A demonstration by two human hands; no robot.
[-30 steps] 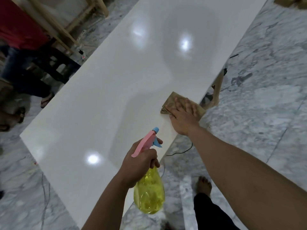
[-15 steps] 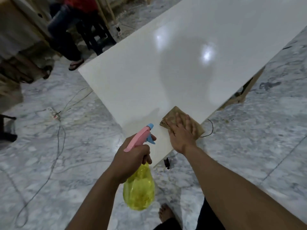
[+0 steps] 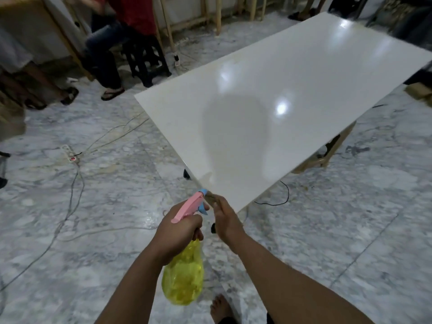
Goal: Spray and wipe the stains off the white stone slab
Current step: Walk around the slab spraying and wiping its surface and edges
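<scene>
The fingers of the left hand are seen clenched around the neck of a spray bottle, whose yellow body hangs below the fist while the pink-and-blue spray head points toward the near corner of the slab. The fingers of the right hand are curled over a brown cloth, of which only a blurred scrap is visible, held at that same corner. The white stone slab is carried on a low wooden stand above a grey marble floor; its glossy face shows lamp reflections, and no stain can be made out from this view. The step in hand is judged to be wiping at the corner, with the spray held ready. For good results, the nozzle should be aimed onto the slab rather than past its edge, a light mist applied, and the cloth pressed flat and drawn in overlapping strokes inward from the corner. Loose cables on the floor should be avoided by the bare foot.
</scene>
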